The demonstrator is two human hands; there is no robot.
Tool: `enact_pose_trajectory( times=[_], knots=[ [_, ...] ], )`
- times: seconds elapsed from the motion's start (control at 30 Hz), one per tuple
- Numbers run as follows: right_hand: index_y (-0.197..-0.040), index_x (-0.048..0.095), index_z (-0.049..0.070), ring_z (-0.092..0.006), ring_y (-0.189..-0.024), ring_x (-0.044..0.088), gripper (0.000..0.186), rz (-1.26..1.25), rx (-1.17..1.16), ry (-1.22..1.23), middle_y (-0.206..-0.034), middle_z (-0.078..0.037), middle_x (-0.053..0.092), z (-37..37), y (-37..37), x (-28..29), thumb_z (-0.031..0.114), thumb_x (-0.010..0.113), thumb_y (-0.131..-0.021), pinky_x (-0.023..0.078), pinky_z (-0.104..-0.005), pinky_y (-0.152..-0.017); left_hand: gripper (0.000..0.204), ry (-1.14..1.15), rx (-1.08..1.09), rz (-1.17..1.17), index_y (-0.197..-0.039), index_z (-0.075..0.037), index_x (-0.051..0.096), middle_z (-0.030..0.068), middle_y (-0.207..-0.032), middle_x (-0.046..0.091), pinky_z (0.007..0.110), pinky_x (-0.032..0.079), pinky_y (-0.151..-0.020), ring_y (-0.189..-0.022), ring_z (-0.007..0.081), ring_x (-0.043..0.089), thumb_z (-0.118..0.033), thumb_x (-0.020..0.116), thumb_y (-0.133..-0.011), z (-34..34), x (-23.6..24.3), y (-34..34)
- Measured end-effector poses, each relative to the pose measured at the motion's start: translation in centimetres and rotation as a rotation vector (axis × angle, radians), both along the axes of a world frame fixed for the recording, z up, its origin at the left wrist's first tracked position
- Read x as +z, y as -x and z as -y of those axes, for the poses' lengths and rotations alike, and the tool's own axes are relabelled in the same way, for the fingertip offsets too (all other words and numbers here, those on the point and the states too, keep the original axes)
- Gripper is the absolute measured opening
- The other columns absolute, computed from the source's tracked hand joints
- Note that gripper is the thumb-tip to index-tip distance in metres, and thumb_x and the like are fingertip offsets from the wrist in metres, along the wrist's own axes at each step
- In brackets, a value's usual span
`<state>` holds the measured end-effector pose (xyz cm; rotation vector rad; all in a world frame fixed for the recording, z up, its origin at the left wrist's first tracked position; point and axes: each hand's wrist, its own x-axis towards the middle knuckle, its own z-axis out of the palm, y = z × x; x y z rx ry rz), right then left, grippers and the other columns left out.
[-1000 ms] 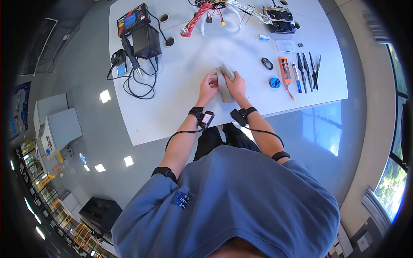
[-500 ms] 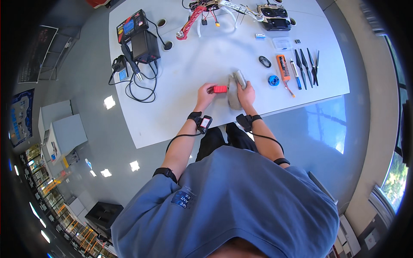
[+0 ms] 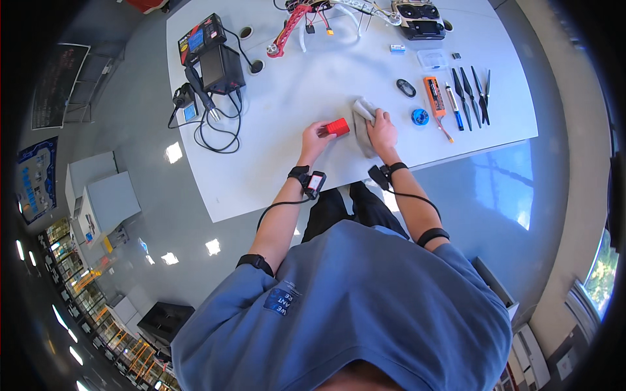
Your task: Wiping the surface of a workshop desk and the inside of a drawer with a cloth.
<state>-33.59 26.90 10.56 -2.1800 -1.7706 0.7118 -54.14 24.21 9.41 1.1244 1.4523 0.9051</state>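
Note:
My left hand [image 3: 315, 141] grips a small red ribbed box [image 3: 337, 127] by its left end, just above the white table near its front edge. Its exact kind I cannot make out. Right of the box, my right hand [image 3: 383, 133] is closed on a crumpled grey cloth [image 3: 364, 130], part of which hangs toward the table edge. A narrow gap separates cloth and box. Part of the cloth is hidden under my right fingers.
A drone frame [image 3: 306, 19] and a remote controller [image 3: 418, 19] lie at the back. On the left sits a black soldering station [image 3: 222, 68] with looped cables. An orange battery [image 3: 435, 96], blue spool [image 3: 420, 116], pen [image 3: 454, 107] and black propellers [image 3: 467, 98] lie right.
The red box has turned, its right end now tilted upward in the picture. My right hand and the cloth have shifted right and come away from the box. The whole view has also shifted slightly.

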Motion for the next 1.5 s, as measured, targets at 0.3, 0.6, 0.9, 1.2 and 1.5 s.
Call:
enact_pose_trajectory(
  times=[0.3,0.6,0.9,1.2,1.5],
  knots=[
    [-0.111,0.047,0.01,-0.0389,-0.09,0.06,0.039,-0.012,-0.074,-0.04,-0.105,-0.016,0.053,4.1,-1.1,0.4,0.032,0.062,-0.082,0.05,-0.0487,-0.072,0.042,0.214,0.063,0.177,-0.109,0.007,0.062,0.0098,-0.091,0.068,0.027,0.051,-0.072,-0.078,0.0146,0.064,-0.014,0.076,-0.075,-3.6,0.4,-2.4],
    [-0.113,0.05,0.01,-0.0369,-0.086,0.061,0.043,-0.036,-0.043,-0.042,-0.102,-0.015,0.055,6.0,-1.2,0.3,0.033,0.065,-0.079,0.051,-0.0475,-0.07,0.035,0.272,0.104,0.339,-0.103,0.002,0.066,0.0074,-0.087,0.068,0.023,0.052,-0.066,-0.077,0.0131,0.064,-0.017,0.077,-0.077,-15.4,-0.7,-6.5],
    [-0.119,0.049,0.013,-0.0362,-0.088,0.06,0.048,-0.081,-0.041,-0.053,-0.106,-0.012,0.053,6.5,-1.4,0.2,0.031,0.068,-0.077,0.051,-0.0467,-0.071,0.025,-0.239,0.006,-0.18,-0.096,0.003,0.068,0.0133,-0.093,0.069,0.029,0.052,-0.07,-0.076,0.0171,0.066,-0.017,0.069,-0.08,-20.1,-2.1,-7.4],
    [-0.127,0.055,0.028,-0.0319,-0.107,0.047,0.055,0.175,0.233,-0.315,-0.126,-0.01,0.049,8.0,-0.3,0.9,0.043,0.068,-0.075,0.037,-0.0441,-0.084,0.026,-0.307,0.422,-0.147,-0.083,0.004,0.063,0.0084,-0.073,0.066,0.029,0.047,-0.065,-0.068,0.0128,0.059,-0.02,0.057,-0.09,-9.3,0.3,1.3],
    [-0.122,0.056,0.013,-0.0318,-0.1,0.057,0.04,-0.346,-0.055,-0.362,-0.114,-0.017,0.057,8.0,-1.6,-0.2,0.029,0.061,-0.085,0.046,-0.0412,-0.082,0.016,-0.272,0.769,-1.017,-0.097,-0.002,0.06,0.0158,-0.097,0.056,0.045,0.04,-0.086,-0.098,0.0344,0.051,-0.008,0.058,-0.083,11.6,-1.4,15.5]
  ],
)
